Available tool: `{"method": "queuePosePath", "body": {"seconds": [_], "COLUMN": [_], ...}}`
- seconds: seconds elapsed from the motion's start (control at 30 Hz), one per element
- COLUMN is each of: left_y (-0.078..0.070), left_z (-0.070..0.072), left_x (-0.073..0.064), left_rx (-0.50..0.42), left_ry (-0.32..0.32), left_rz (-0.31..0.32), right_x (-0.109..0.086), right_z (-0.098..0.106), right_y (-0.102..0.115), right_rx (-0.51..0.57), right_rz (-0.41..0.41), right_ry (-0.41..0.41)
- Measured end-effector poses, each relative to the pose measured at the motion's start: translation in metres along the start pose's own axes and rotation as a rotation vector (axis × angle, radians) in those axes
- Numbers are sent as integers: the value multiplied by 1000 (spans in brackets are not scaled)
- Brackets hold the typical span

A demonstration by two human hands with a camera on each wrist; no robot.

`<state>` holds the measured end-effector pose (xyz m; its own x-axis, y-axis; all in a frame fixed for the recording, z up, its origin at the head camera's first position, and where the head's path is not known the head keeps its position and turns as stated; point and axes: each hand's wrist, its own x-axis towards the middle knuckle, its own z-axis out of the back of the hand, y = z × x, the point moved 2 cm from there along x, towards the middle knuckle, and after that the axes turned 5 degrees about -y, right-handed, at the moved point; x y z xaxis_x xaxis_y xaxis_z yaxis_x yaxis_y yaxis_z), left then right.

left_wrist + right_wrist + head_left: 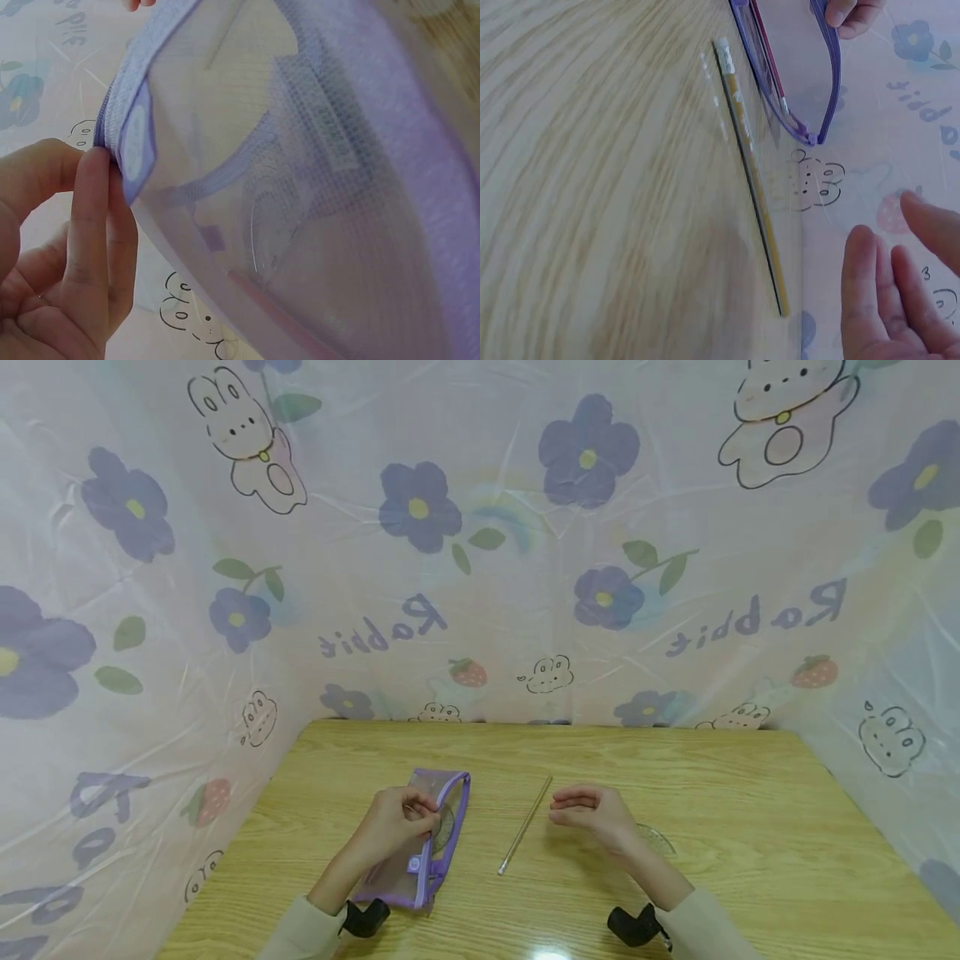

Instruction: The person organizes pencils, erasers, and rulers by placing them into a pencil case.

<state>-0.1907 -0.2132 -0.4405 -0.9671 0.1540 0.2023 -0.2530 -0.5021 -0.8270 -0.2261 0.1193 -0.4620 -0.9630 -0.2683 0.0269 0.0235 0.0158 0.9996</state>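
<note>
A purple-edged mesh pencil case (pixel 390 878) stands tilted on the table with its zipper side spread. My left hand (pixel 397 822) pinches the zippered edge between thumb and fingers. Through the mesh in the left wrist view show a dark rectangular item (pixel 330 124), a clear curved piece and a slim reddish stick (pixel 277 319). To the right of the case lies a gold-coloured pencil (pixel 525 825) with a pale eraser end. My right hand (pixel 596 814) hovers just right of the pencil, fingers extended, thumb apart and nothing held.
A clear protractor (pixel 657 838) lies on the wood-grain table (pixel 750 877), partly hidden behind my right wrist. Printed fabric (pixel 517 568) with flowers and rabbits hangs along the table's back and sides.
</note>
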Motion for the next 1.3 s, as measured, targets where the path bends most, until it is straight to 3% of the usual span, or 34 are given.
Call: {"method": "queuePosePath", "body": {"seconds": [0.27, 0.67, 0.9, 1.17, 1.3], "left_y": [1, 3, 3, 0, 0], "left_z": [0, 1, 3, 3, 3], "left_x": [0, -1, -1, 0, 0], "left_rx": [6, 7, -1, -14, -9], "left_ry": [-7, -16, -4, 2, 5], "left_rz": [-10, -32, -22, -9, -9], "right_x": [-9, -22, -30, -39, -41], "right_z": [20, 54, 77, 90, 96], "right_y": [0, 0, -1, -3, -5], "right_rx": [-11, -83, -17, -83, -64], "right_rz": [-23, 23, 38, 4, 3], "right_ry": [-5, -2, 9, -62, -66]}}
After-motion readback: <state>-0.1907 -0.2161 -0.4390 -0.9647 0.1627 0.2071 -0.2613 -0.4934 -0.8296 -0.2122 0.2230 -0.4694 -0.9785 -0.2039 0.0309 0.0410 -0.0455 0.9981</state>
